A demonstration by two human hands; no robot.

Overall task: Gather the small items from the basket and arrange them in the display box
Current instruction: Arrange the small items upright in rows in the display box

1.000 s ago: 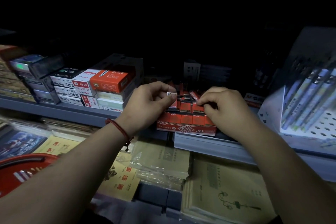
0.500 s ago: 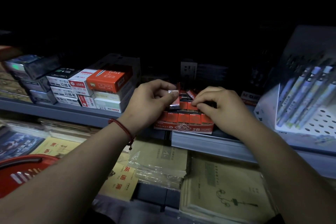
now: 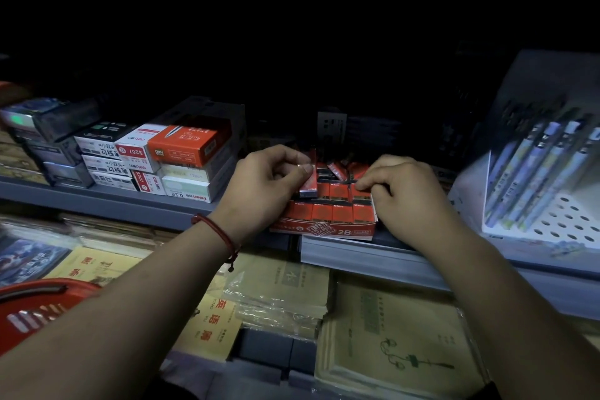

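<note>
Dim shop shelf (image 3: 130, 204) carries our red display box (image 3: 324, 230). Our left hand (image 3: 266, 185) pinches one small packet (image 3: 308, 183) upright over the back row, likely to slot it edgewise. Our right hand (image 3: 406, 195) pinches the seated packets (image 3: 341, 191), probably to steady them. Our basket (image 3: 32, 312) sits lower left.

— The display box (image 3: 324, 231)?
— Printed card with a slight sheen. The packet (image 3: 308, 187) held over it has a glossy wrapper that catches the light.
— And the basket (image 3: 29, 315)?
— Smooth red plastic, shiny. The shelf (image 3: 130, 206) looks like matt grey painted metal.
— The notebooks (image 3: 279, 295) below?
— Dull paper covers under crinkled clear film. The bracelet (image 3: 217, 230) is red cord.
</note>
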